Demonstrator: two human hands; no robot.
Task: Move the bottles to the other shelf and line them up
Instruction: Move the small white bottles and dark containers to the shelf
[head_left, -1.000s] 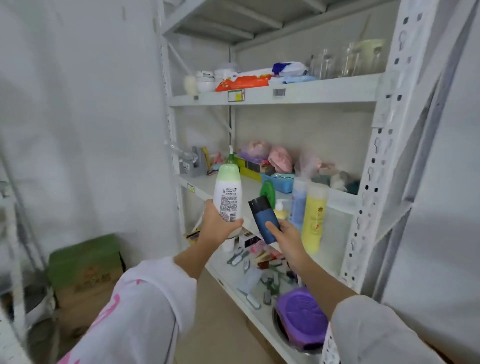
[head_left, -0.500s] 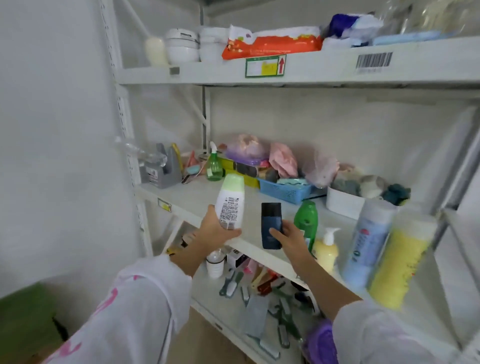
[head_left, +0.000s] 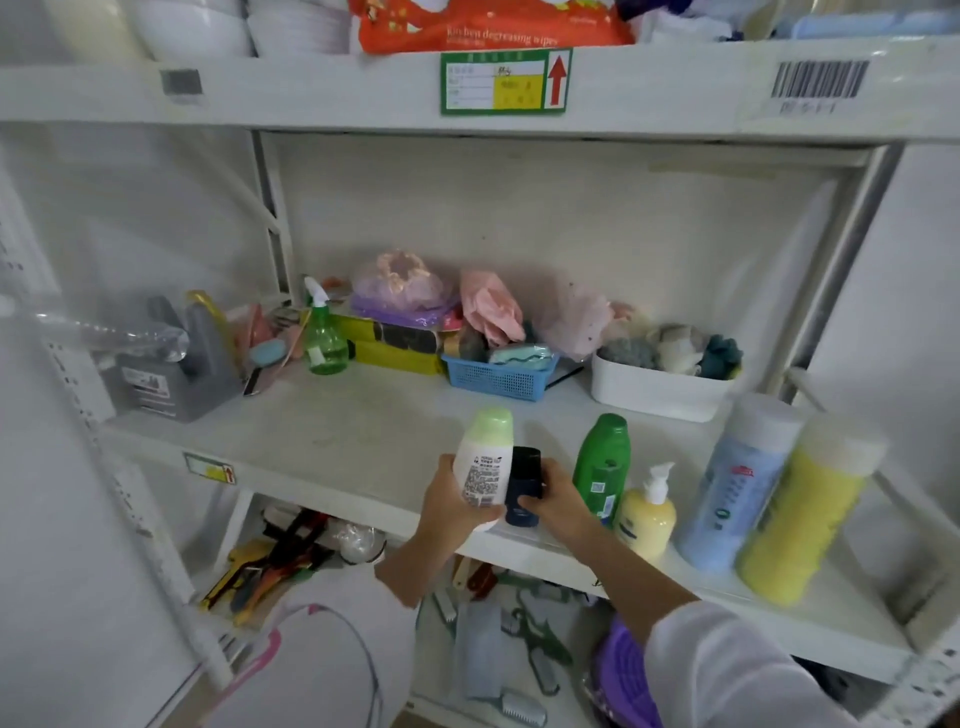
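My left hand (head_left: 445, 506) grips a white bottle with a pale green cap (head_left: 484, 454), held upright above the front edge of the middle shelf (head_left: 332, 441). Right beside it, my right hand (head_left: 558, 501) holds a small dark blue bottle (head_left: 523, 486); the two bottles touch. On the shelf to the right stand a green bottle (head_left: 601, 467), a cream pump bottle (head_left: 647, 517), a tall light blue bottle (head_left: 737, 480) and a tall yellow bottle (head_left: 808, 512) in a row along the front.
At the back of the shelf sit a green spray bottle (head_left: 324, 338), a blue basket (head_left: 496, 376), a white bin (head_left: 654, 389) and a grey holder (head_left: 171, 369). An upper shelf (head_left: 311, 93) hangs overhead. Tools and a purple lid (head_left: 623, 670) lie on the shelf below.
The view has drawn closer to the shelf. Both hands have moved forward and to the right, bringing the two bottles together next to the green bottle.
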